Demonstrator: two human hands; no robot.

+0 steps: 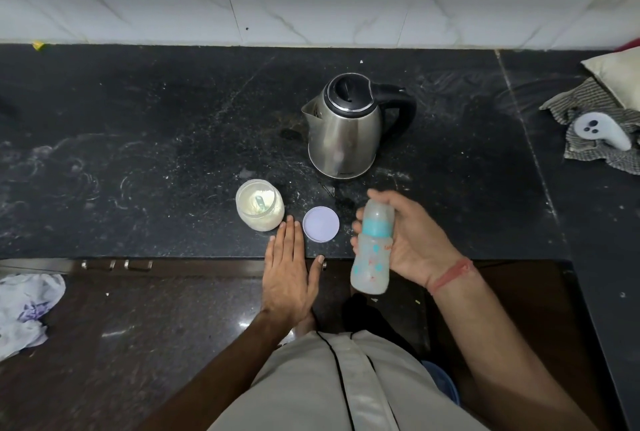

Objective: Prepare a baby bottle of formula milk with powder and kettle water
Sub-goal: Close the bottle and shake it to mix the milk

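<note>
Over the counter's front edge, your right hand grips the light, smooth plastic baby bottle mid-body; left hand rests flat, empty.

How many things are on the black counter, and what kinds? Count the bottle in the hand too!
Kettle: 1
Powder jar, open: 1
Purple lid: 1
Baby bottle, in the right hand: 1
Cloth: 1
White controller on the cloth: 1
Total: 6
</note>
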